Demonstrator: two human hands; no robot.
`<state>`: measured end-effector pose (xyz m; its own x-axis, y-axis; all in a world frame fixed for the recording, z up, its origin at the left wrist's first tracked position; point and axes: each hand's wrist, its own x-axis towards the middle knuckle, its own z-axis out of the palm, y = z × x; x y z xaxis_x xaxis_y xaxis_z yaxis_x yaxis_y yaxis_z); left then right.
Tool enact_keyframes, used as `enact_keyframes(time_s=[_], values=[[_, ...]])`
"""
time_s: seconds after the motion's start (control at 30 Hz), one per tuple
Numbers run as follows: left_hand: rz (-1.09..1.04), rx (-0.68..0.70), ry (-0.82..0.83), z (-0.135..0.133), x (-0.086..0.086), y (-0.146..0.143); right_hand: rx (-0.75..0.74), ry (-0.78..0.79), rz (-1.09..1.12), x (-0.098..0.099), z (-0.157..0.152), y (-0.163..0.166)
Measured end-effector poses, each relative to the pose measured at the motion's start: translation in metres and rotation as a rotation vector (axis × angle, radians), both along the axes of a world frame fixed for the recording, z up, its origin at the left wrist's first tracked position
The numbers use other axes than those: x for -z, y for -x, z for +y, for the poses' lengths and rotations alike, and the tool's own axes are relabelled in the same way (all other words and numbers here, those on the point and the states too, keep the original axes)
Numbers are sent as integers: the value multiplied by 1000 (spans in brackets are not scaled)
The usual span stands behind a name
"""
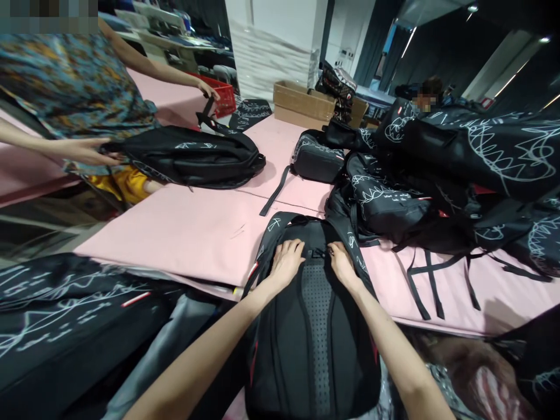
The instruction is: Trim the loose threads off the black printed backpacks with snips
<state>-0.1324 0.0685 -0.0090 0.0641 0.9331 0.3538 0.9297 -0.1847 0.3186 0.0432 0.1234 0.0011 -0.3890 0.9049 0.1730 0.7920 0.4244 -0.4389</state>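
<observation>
A black backpack point(289, 344) lies right in front of me with its padded back panel facing up. Its shoulder straps, marked with white scribbles, run along both sides of the top. My left hand point(286, 259) rests flat on the upper left of the panel, fingers stretched out. Across from it, my right hand point(342, 262) touches the upper right, with its fingers curled together beside the small strap fitting point(317, 254) in the middle. Whatever those fingertips pinch is too small and dark to make out.
On the left, a co-worker in a patterned shirt point(83, 87) handles another black backpack point(196, 154). Scribble-printed backpacks point(389, 198) pile up on the right of the pink table point(188, 224). Behind stand a cardboard box point(301, 105) and a red crate point(225, 99). More bags point(79, 326) lie lower left.
</observation>
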Motion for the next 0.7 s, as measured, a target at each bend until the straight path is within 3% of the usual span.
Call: enact_keyframes(time_s=[0.07, 0.13, 0.3, 0.43, 0.57, 0.7], values=[[7, -17, 50, 9, 1, 2, -17, 6, -10, -1, 9, -9], [-27, 32, 46, 2, 4, 5, -53, 23, -19, -3, 3, -20], [-108, 238, -36, -56, 24, 3, -186, 29, -32, 10, -54, -46], [-97, 258, -74, -86, 39, -2, -153, -19, -6, 20, -86, -57], [-95, 290, -86, -89, 45, 0, -119, 1, 41, 17, -85, -53], [-83, 245, -86, -76, 43, 2, -82, 36, 161, 12, -86, -41]])
